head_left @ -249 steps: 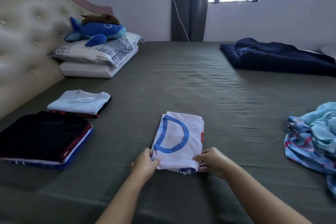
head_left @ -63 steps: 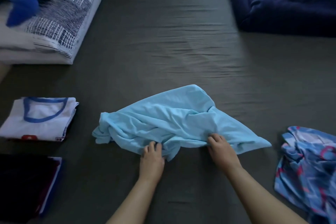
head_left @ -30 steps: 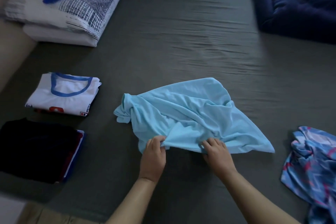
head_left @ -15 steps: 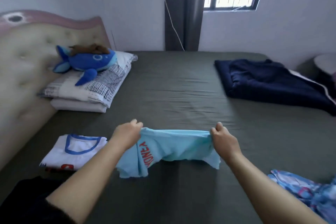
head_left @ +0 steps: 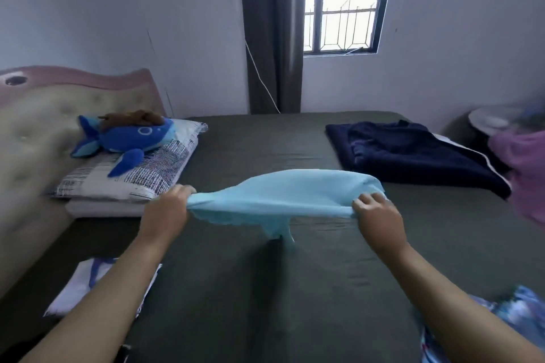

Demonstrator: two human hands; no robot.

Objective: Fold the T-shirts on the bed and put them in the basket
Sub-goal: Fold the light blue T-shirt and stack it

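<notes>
partly blurred, both hands' grip, left hand and right hand, pinches the light blue t-shirt aloft.

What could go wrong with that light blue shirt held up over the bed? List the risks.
1. The left hand and right hand pinch only the edge of the light blue T-shirt; a hard shake might pull it free.
2. One part hangs bunched below the middle, so it may land creased on the bed.
3. The folded white T-shirt lies under the left forearm and could be knocked out of shape.
</notes>
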